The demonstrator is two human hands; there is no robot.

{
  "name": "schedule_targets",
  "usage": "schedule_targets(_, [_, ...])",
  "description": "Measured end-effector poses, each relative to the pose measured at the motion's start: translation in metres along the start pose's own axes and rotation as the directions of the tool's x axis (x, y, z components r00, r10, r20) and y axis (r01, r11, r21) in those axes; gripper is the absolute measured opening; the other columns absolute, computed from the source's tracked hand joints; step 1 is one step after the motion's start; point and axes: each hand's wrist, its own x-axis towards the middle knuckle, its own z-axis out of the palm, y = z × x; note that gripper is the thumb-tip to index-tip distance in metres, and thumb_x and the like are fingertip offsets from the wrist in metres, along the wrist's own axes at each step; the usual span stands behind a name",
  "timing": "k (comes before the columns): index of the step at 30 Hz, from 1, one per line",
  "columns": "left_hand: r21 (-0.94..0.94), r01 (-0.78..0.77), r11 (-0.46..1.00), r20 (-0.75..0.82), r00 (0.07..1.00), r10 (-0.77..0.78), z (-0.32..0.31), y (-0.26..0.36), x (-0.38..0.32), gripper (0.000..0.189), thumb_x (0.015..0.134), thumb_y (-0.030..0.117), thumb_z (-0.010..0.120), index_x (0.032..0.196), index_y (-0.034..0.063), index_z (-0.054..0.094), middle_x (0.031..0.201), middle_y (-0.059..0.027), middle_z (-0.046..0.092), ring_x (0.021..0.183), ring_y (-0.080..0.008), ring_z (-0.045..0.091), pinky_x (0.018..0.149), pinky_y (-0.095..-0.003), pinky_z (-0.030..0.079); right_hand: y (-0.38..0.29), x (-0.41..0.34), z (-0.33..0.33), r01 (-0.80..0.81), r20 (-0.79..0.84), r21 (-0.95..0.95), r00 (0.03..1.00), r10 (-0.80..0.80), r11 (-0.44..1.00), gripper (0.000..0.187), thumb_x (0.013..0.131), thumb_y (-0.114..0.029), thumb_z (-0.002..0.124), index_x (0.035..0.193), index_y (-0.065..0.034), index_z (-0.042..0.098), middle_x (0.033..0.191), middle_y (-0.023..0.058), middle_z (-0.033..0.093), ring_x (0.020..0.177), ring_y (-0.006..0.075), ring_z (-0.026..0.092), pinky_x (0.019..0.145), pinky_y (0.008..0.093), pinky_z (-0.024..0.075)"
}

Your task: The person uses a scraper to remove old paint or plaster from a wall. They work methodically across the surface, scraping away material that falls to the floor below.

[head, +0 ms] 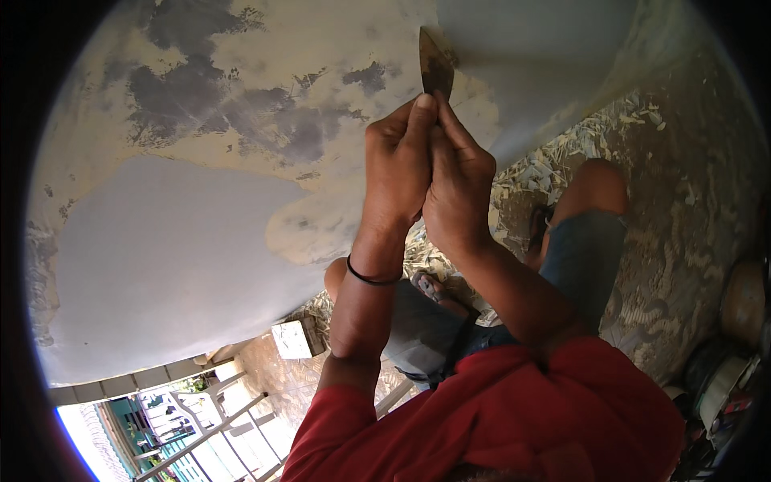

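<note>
Both my hands meet at the upper middle of the view around the base of a pointed metal blade [437, 67], like a small trowel or scraper. My left hand [399, 159] wears a dark band at its wrist; its thumb presses at the blade's base. My right hand [461, 184] lies close against it, its fingers at the same base. The handle is hidden by the hands. The blade points up, over or against a wall [241, 199] with peeled cream and grey patches and smooth grey areas.
Pale scrapings [536, 169] litter the floor along the wall. A small whitish box-like block [291, 339] stands near the wall at lower left, above a metal railing or gate [208, 443]. Cluttered containers [720, 391] lie at lower right. My bent knees are below the wall.
</note>
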Motion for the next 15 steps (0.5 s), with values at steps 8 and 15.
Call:
schedule_targets(8, [-0.011,-0.123,0.992,-0.066,0.990,0.122,-0.002,-0.008,-0.002,0.038,0.105,0.024,0.055,0.089,-0.0064,0.069,0.063,0.0017,0.056,0.059,-0.0044,0.046,0.051,-0.0257,0.038,0.004,0.007,0.009,0.040,-0.022,0.061,0.999,-0.039,0.997,0.045,0.107,-0.013,0.044,0.147,0.0072,0.047,0.086,0.0041,0.059,0.077,0.0054,0.055,0.068,0.0219,0.0479])
schedule_targets(15, [-0.028,0.040,0.999,0.063,0.997,-0.038,-0.007,0.012,0.010,0.038,0.104,0.024,0.055,0.086,-0.0063,0.069,0.064,-0.0005,0.057,0.057,-0.0065,0.045,0.050,-0.0265,0.039,0.008,0.010,0.018,0.049,-0.053,0.274,0.998,-0.036,0.960,0.040,0.108,-0.013,0.047,0.144,0.0052,0.050,0.101,0.0046,0.064,0.087,0.0053,0.058,0.075,0.0215,0.0502])
